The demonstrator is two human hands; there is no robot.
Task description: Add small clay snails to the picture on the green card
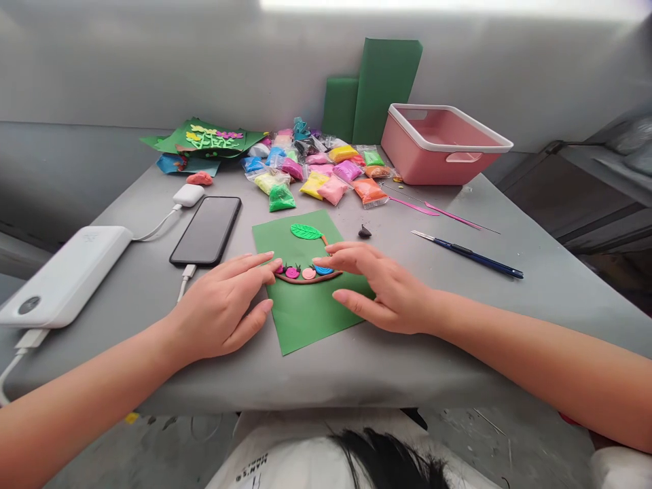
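Note:
A green card point(305, 309) lies on the grey table point(418, 360) in front of me. On it sit a green clay leaf point(305, 231), a brown clay arc point(305, 279) and small pink, peach and blue clay pieces point(300, 272). My left hand point(224, 305) rests flat at the card's left edge, fingers stretched, fingertips touching the arc's left end. My right hand point(377, 285) lies flat on the card's right side, fingers extended toward the blue piece. Neither hand holds anything.
Several bags of coloured clay point(316, 173) lie behind the card. A pink bin point(443, 142) stands back right, with green sheets point(377, 88) behind it. A phone point(206, 231), a white power bank point(66, 275), a blue tool point(468, 253), pink sticks point(432, 208) and a finished green craft point(204, 139) surround it.

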